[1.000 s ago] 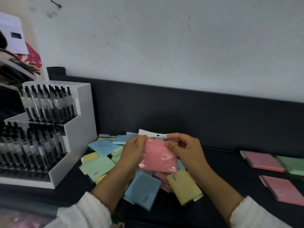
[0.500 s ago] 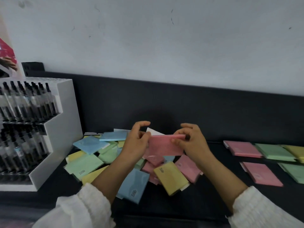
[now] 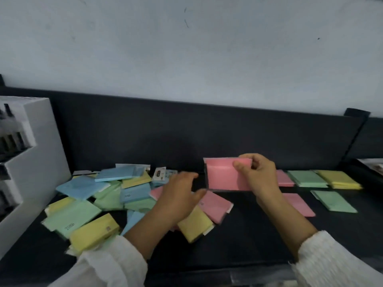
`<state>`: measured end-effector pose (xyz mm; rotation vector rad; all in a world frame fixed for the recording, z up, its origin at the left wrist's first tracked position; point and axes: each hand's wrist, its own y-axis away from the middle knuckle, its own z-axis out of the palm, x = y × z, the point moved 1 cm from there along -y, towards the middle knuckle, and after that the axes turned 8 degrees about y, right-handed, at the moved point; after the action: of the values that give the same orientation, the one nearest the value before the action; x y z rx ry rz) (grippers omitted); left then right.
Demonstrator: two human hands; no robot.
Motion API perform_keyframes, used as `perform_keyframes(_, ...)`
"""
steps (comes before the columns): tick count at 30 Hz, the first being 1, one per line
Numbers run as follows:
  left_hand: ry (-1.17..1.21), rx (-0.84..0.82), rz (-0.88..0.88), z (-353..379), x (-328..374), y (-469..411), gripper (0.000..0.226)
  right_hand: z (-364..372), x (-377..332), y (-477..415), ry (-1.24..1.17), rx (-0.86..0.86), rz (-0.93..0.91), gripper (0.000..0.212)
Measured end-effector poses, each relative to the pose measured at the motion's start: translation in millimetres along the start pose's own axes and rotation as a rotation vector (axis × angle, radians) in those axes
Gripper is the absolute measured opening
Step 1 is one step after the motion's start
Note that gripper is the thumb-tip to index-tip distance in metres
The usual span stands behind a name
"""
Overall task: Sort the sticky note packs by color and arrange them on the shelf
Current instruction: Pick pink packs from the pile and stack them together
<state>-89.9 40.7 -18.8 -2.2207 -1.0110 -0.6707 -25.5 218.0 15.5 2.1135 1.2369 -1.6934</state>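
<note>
**PINK PACK HANDED OFF TO ONE HAND; TRANSFER TO SORTED ROWS PENDING**

The dark shelf (image 3: 248, 235) carries all the stock. A white pen display (image 3: 41, 141) stands to the left of the unsorted pile (image 3: 107, 195), in which blue, green, yellow and pink packs lie overlapped. Well to the right of the pile, the sorted packs are laid out in two rows. The back row holds a pink stack (image 3: 285, 179), a green stack (image 3: 306, 178) and a yellow stack (image 3: 337, 179). In front of these lie a pink pack (image 3: 298, 204) and a green pack (image 3: 333, 200).

Half a second earlier the pink pack in hand (image 3: 223, 177) was held by both hands directly above the pile. It is now gripped by the right hand (image 3: 259, 175) alone, thumb in front and fingers curled over its top right corner. It is held upright in the air, just right of the pile and short of the sorted rows.

The left hand (image 3: 178, 195) has been released. It is seen over the right edge of the pile with its fingers loosely spread and nothing held, and its outline is motion-blurred.

The pick is judged complete. Placement on a pink position remains to be done, and much of the pile is still unsorted.
</note>
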Motion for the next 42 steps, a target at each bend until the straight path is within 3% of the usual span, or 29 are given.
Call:
perform_keyframes(3, -0.250, -0.218, -0.012, 31, 19, -1, 0.056, -14, 11, 0, 0.020, 0.088, 0.041, 0.010)
perform_keyframes(6, -0.406, -0.323, -0.043, 54, 27, -5, 0.069, -26, 23, 2, 0.043, 0.144, 0.068, 0.011)
perform_keyframes(8, -0.475, -0.344, -0.053, 64, 26, -9, 0.075, -34, 33, 3, 0.062, 0.172, 0.071, 0.011)
perform_keyframes(11, -0.520, -0.318, -0.074, 72, 19, -18, 0.067, -47, 46, 7, 0.111, 0.180, 0.067, 0.013)
perform_keyframes(16, -0.454, -0.306, -0.123, 72, 19, -30, 0.059, -64, 62, 10, 0.135, 0.204, 0.091, 0.012)
perform_keyframes(20, -0.310, -0.110, 0.048, 71, 33, -34, 0.063, -90, 63, 0, 0.092, 0.281, 0.080, 0.012)
perform_keyframes(23, -0.229, -0.055, 0.170, 73, 56, -37, 0.068, -116, 70, -11, 0.034, 0.329, 0.059, 0.008)
perform_keyframes(27, -0.161, -0.124, 0.209, 86, 83, -38, 0.077, -140, 89, -21, -0.011, 0.343, 0.078, 0.009)
perform_keyframes(30, -0.137, -0.148, 0.209, 104, 100, -41, 0.062, -159, 104, -31, -0.050, 0.335, 0.093, 0.018)
perform_keyframes(33, -0.086, -0.196, 0.179, 128, 124, -49, 0.055, -190, 117, -48, -0.086, 0.335, 0.085, 0.013)
perform_keyframes(42, -0.073, -0.345, 0.069, 191, 196, -63, 0.061, -253, 165, -104, -0.161, 0.169, 0.074, 0.009)
